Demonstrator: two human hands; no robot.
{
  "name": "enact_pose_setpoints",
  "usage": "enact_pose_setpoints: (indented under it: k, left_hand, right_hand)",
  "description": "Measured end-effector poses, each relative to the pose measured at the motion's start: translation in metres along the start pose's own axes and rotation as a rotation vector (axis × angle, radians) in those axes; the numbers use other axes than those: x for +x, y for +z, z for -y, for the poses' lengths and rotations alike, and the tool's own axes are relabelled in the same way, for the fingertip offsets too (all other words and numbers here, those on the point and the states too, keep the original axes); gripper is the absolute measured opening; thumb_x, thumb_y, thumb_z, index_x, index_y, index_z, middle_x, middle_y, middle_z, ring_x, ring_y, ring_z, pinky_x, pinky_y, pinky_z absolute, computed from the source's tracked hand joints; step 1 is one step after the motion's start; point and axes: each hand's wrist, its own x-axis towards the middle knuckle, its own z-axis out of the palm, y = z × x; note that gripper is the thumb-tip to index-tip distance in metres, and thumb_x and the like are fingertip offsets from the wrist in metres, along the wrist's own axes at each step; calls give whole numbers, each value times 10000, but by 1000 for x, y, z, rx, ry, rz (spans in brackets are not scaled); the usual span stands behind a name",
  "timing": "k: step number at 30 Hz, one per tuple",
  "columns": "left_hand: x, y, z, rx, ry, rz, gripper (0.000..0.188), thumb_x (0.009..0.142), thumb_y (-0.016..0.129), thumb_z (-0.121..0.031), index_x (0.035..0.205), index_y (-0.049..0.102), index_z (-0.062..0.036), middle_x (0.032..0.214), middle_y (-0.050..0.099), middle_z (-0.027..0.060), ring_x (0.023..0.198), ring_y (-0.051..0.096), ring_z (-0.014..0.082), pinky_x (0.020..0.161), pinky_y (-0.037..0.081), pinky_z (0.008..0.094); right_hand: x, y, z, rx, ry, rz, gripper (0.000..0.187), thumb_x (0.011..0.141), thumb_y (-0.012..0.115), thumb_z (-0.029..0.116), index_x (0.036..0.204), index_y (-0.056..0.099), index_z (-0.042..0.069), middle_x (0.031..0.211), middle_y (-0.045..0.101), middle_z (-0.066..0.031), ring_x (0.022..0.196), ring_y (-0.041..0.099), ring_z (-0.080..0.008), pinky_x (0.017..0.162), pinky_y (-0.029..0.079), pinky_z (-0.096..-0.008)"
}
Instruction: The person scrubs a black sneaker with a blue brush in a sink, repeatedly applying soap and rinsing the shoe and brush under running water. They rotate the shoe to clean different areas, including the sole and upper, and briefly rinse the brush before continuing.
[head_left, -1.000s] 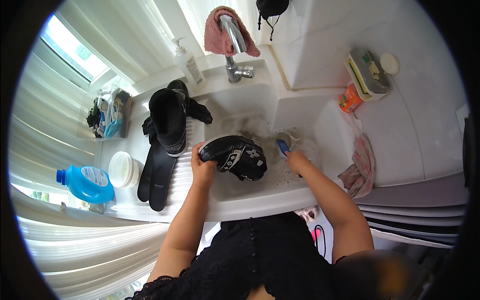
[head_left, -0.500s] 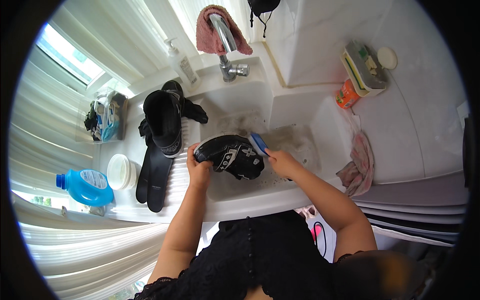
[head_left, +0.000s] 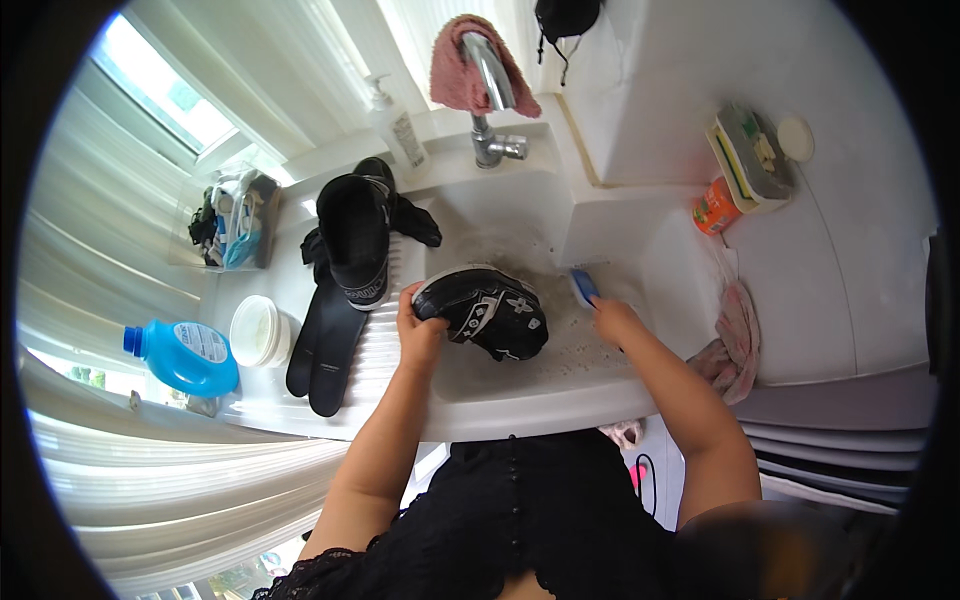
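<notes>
A black sneaker (head_left: 500,315) with white patterned trim is tilted on its side over the basin of the white sink (head_left: 480,415). Its heel end is gripped by my left hand (head_left: 420,335), thumb on the upper. To the right, my right hand (head_left: 618,322) is closed around a blue scrubbing brush (head_left: 583,287), apart from the shoe and low over the murky, sudsy water (head_left: 600,345). Another black sneaker (head_left: 355,235) rests on the ribbed drainboard, beside two black insoles (head_left: 328,350).
Left stand a blue detergent bottle (head_left: 185,358), a white tub (head_left: 258,332) and a clear box of small items (head_left: 235,220). A pink cloth (head_left: 480,62) drapes the faucet (head_left: 490,145). Right are an orange container (head_left: 715,208), a sponge caddy (head_left: 752,165) and a wet pink cloth (head_left: 735,345).
The brush in my right hand has moved off the sneaker's toe, rightward over the water. My left hand still holds the shoe. The whole view has shifted slightly.
</notes>
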Motion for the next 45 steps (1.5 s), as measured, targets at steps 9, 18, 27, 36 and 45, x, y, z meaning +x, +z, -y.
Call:
enact_pose_setpoints:
  k: [9, 18, 27, 36, 45]
  left_hand:
    - [-2, 7, -7, 14, -28, -19, 700, 575, 510, 140, 1242, 429, -56, 1107, 553, 84, 1026, 546, 211, 872, 452, 298]
    - [-12, 32, -26, 153, -59, 21, 801, 601, 561, 139, 1341, 343, -78, 1146, 522, 109, 1054, 536, 216, 905, 449, 320]
    - [-26, 55, -77, 1074, 212, 341, 1131, 582, 876, -218, 1469, 188, -83, 1419, 285, 308, 1263, 423, 420, 1004, 414, 417]
    - [-27, 30, -56, 956, 103, 143, 1021, 544, 900, -274, 1325, 322, 39, 1383, 351, 269, 1276, 393, 393, 1048, 364, 408]
    - [-45, 14, -14, 917, 322, 67, 916, 570, 858, -179, 1309, 356, 25, 1202, 488, 199, 1121, 506, 317, 962, 416, 377]
  right_hand:
    - [-110, -48, 121, 319, -582, -238, 422, 941, 507, 222, 1361, 477, 209, 782, 621, -239, 715, 613, -414, 667, 470, -482]
    - [-123, -44, 142, 87, -478, -91, 465, 932, 498, 206, 1391, 425, 179, 791, 647, -212, 734, 632, -392, 672, 493, -487]
    - [-49, -54, 69, 33, -145, -134, 437, 935, 495, 199, 1371, 468, 220, 954, 658, -200, 875, 623, -394, 774, 494, -457]
    - [-25, -24, 11, -153, -103, 13, 443, 945, 489, 208, 1385, 449, 186, 1061, 633, -207, 960, 613, -362, 846, 483, -432]
    - [-127, -35, 149, -189, -493, -59, 473, 931, 472, 194, 1399, 423, 239, 798, 612, -189, 723, 620, -367, 645, 484, -483]
